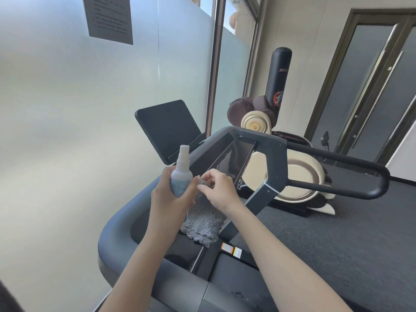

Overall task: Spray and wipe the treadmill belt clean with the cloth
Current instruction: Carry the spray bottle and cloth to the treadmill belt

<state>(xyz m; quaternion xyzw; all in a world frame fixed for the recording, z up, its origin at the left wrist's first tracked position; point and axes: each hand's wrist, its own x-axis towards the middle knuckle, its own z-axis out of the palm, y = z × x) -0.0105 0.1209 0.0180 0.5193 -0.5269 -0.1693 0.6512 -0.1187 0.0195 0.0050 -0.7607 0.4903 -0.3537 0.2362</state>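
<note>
My left hand (171, 199) grips a small white spray bottle (181, 176), upright, cap on top. Right beside it my right hand (219, 190) pinches the top edge of a grey fluffy cloth (202, 219), which hangs down over the treadmill console. The dark treadmill belt (243, 282) shows below, between my forearms, partly hidden by them. The treadmill's grey frame (275, 163) rises behind my hands, with a black screen (168, 129) at the upper left of it.
A frosted glass wall (67, 131) stands close on the left. The treadmill's black handrail (351, 174) reaches out to the right. Behind it sit a cream massage chair (301, 179) and a black punching bag (278, 77). Grey carpet (337, 233) covers the floor at the right.
</note>
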